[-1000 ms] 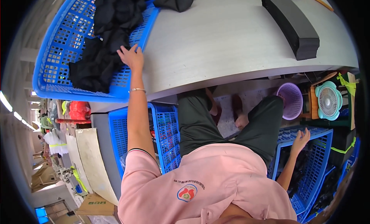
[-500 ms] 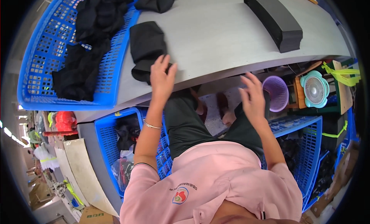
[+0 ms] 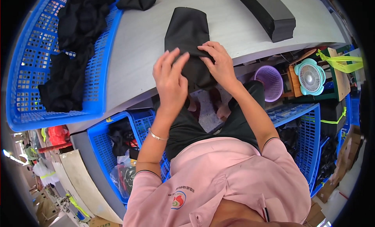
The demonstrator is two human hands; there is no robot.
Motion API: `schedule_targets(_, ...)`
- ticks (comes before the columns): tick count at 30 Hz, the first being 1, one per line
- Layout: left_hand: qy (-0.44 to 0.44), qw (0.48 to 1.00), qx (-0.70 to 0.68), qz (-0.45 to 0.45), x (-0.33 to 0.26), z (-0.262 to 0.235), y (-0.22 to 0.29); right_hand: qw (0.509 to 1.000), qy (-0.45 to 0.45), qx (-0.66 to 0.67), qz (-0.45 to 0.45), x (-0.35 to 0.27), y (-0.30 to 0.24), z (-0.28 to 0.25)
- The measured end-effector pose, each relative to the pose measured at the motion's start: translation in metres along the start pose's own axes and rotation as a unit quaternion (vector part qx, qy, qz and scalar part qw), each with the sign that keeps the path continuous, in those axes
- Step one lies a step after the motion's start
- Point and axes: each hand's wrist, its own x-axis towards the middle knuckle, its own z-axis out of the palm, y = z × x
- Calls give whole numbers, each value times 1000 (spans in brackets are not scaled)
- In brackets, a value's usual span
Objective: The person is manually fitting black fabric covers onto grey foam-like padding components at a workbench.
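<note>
A black cloth piece [image 3: 187,35] lies flat on the grey table [image 3: 136,59], its near end hanging over the table's front edge. My left hand [image 3: 170,80] rests with spread fingers on the cloth's near left part. My right hand [image 3: 218,63] presses on the cloth's near right edge, fingers curled over a fold. Both hands touch the same piece, side by side.
A blue basket [image 3: 58,67] with several black cloth pieces [image 3: 74,51] sits at the table's left. Another black cloth [image 3: 136,0] and a long black block [image 3: 269,12] lie at the back. Below the table stand blue crates [image 3: 304,137], a purple basket [image 3: 269,80] and a teal fan [image 3: 310,76].
My left hand took a black cloth from the blue basket and brought it to the table's middle. My right hand came up from below the table onto the cloth.
</note>
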Motion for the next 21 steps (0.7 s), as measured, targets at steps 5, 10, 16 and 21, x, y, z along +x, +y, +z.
schedule_targets(5, -56, 997, -23, -39, 15, 18, -56, 995, 92, -33, 10, -3, -33, -12)
schedule_targets(10, -15, 997, -77, -20, 26, 12, -25, 962, 70, -60, -256, -45, -55, -20)
schedule_targets(16, -90, 978, -166, 93, 23, 3, 35, 989, -103, -68, -76, -39, -16, -7)
schedule_targets(21, -126, 957, -260, 0, 0, 2, 67, 987, -29, 15, -155, -6, 8, 2)
